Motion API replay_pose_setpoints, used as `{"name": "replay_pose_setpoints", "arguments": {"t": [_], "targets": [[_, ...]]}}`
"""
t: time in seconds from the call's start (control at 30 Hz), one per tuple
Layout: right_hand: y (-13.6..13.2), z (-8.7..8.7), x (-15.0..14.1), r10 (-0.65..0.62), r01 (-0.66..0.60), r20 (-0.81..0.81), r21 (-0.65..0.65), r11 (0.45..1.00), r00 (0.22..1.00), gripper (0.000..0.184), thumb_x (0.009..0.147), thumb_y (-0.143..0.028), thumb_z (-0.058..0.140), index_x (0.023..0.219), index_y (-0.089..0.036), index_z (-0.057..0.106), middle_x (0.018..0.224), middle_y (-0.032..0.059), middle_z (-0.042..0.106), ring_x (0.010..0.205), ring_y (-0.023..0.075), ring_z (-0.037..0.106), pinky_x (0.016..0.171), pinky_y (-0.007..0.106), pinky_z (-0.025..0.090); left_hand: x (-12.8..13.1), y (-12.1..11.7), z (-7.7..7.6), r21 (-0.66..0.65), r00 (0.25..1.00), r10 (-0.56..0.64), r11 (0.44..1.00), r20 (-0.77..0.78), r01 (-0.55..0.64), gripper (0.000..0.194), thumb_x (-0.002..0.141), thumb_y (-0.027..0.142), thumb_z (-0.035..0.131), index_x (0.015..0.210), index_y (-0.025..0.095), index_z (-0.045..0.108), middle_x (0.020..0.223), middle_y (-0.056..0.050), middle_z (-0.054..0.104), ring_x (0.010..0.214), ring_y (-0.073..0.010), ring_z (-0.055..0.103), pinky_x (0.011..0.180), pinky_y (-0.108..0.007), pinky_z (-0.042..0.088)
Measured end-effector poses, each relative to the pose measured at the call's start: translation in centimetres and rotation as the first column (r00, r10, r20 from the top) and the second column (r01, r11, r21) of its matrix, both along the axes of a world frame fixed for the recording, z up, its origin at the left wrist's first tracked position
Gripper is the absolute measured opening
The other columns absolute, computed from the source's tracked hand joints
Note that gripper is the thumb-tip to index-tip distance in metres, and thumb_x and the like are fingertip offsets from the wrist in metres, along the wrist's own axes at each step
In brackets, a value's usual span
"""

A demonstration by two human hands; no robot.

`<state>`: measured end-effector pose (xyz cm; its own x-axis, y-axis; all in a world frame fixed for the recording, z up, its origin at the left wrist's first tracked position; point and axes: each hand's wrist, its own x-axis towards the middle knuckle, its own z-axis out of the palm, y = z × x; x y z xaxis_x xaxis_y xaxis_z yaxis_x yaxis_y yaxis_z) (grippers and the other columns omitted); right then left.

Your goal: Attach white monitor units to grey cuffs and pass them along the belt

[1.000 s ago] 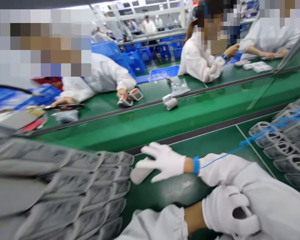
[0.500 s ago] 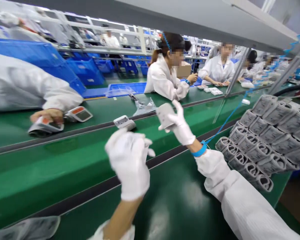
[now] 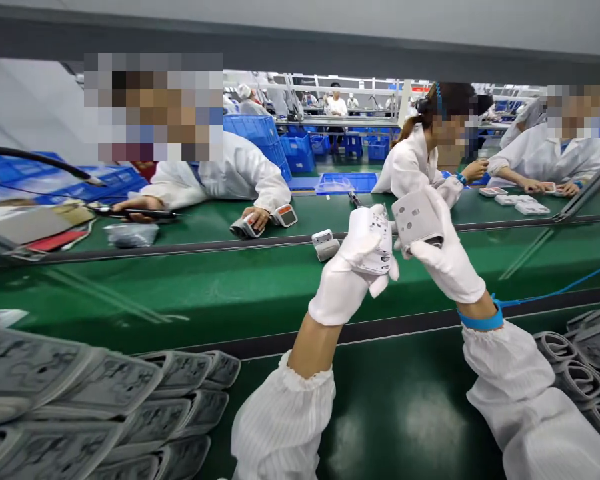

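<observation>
My left hand (image 3: 341, 279), in a white glove, is closed round a white plastic casing (image 3: 371, 240) with small dark openings. My right hand (image 3: 449, 245), also gloved and with a blue wrist strap (image 3: 481, 320), grips a light grey wrist cuff (image 3: 416, 220) with small marks or holes on its flat face. Both pieces are raised over the green bench, side by side, their near edges close together. Whether they touch is hard to tell. Behind my left hand, a white-and-grey cuffed unit (image 3: 325, 245) lies on the green surface.
Stacked grey rolled cuffs stand at left (image 3: 125, 400) and right (image 3: 580, 367). Across the bench, a co-worker's hand (image 3: 258, 217) rests on a wrist blood pressure monitor (image 3: 247, 227); the other holds a dark tool (image 3: 150, 214). A grey beam (image 3: 300, 47) crosses overhead.
My view has swung left, bringing the left stack and the co-worker's tool into sight. My hands have come together, and the white casing in my left hand now shows clearly.
</observation>
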<state>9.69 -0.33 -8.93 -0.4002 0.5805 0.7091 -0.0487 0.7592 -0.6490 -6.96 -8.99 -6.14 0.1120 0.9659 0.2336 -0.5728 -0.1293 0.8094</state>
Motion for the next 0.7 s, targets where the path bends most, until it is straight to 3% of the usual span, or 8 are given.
{"name": "replay_pose_setpoints", "arguments": {"t": [0.07, 0.13, 0.2, 0.3, 0.43, 0.53, 0.7], "targets": [[0.2, 0.0, 0.1, -0.022, 0.022, -0.006, 0.067, 0.998, 1.0, 0.096, 0.089, -0.066, 0.074, 0.166, -0.032, 0.026, 0.17, 0.0113, 0.033, 0.149, 0.0291, 0.049, 0.117, 0.049, 0.05, -0.4, 0.5, -0.3, -0.003, 0.998, -0.027, 1.0, -0.056, 0.027, 0.039, 0.091, 0.039, 0.062, 0.123, 0.019, 0.056, 0.073, 0.0, 0.061, 0.039, -0.0103, 0.052, 0.032, -0.018, 0.03], [0.2, 0.2, 0.2, -0.016, 0.015, 0.011, 0.116, 0.993, 1.0, 0.1, 0.084, -0.062, 0.082, 0.165, -0.032, 0.03, 0.174, 0.0086, 0.025, 0.156, 0.0322, 0.038, 0.126, 0.053, 0.04, -0.6, 0.9, -0.6, -0.013, 0.995, -0.024, 1.0, -0.102, 0.022, 0.037, 0.093, 0.052, 0.063, 0.109, 0.018, 0.059, 0.066, 0.001, 0.056, 0.038, -0.0103, 0.051, 0.03, -0.016, 0.022], [0.1, 0.4, 0.4, -0.041, 0.034, 0.044, 0.161, 0.986, 0.998, 0.102, 0.081, -0.061, 0.085, 0.164, -0.032, 0.033, 0.172, 0.0078, 0.029, 0.156, 0.0347, 0.038, 0.128, 0.055, 0.036, -0.5, 1.1, -0.8, -0.033, 0.989, 0.012, 0.999, -0.145, -0.017, 0.051, 0.093, 0.069, 0.06, 0.099, 0.018, 0.061, 0.064, 0.001, 0.052, 0.039, -0.0098, 0.051, 0.03, -0.015, 0.02], [-0.2, 0.4, 0.7, -0.085, 0.069, 0.08, 0.185, 0.98, 0.993, 0.104, 0.076, -0.06, 0.089, 0.161, -0.03, 0.039, 0.165, 0.0085, 0.042, 0.153, 0.0376, 0.043, 0.126, 0.058, 0.038, -0.3, 0.9, -0.7, -0.077, 0.978, 0.063, 0.994, -0.2, -0.08, 0.072, 0.09, 0.087, 0.044, 0.098, 0.019, 0.064, 0.066, 0.001, 0.052, 0.038, -0.0059, 0.041, 0.031, -0.016, 0.026], [-0.3, 0.1, 0.7, -0.1, 0.073, 0.128, 0.202, 0.977, 0.987, 0.104, 0.072, -0.055, 0.093, 0.16, -0.028, 0.043, 0.155, 0.0089, 0.054, 0.146, 0.0394, 0.051, 0.123, 0.061, 0.042, -0.2, 0.3, -0.5, -0.191, 0.973, 0.091, 0.973, -0.211, -0.132, 0.083, 0.087, 0.094, 0.032, 0.086, 0.017, 0.063, 0.061, 0.001, 0.047, 0.039, -0.0054, 0.034, 0.033, -0.016, 0.027], [-0.4, 0.0, 0.7, -0.116, 0.083, 0.139, 0.228, 0.97, 0.983, 0.101, 0.073, -0.048, 0.094, 0.16, -0.031, 0.044, 0.153, 0.0072, 0.057, 0.143, 0.0386, 0.055, 0.123, 0.059, 0.044, -0.2, 0.0, -0.5, -0.195, 0.971, 0.122, 0.967, -0.205, -0.162, 0.079, 0.084, 0.095, 0.04, 0.073, 0.018, 0.054, 0.057, 0.003, 0.04, 0.04, -0.0055, 0.034, 0.032, -0.015, 0.026], [-0.7, -0.2, 0.6, -0.126, 0.077, 0.169, 0.268, 0.96, 0.978, 0.097, 0.075, -0.042, 0.093, 0.16, -0.036, 0.045, 0.153, 0.0028, 0.058, 0.142, 0.0353, 0.057, 0.125, 0.048, 0.046, -0.2, 0.0, -0.8, -0.227, 0.952, 0.182, 0.944, -0.245, -0.239, 0.065, 0.093, 0.078, 0.052, 0.068, 0.018, 0.049, 0.057, 0.001, 0.039, 0.04, -0.006, 0.039, 0.034, -0.015, 0.032]]}}
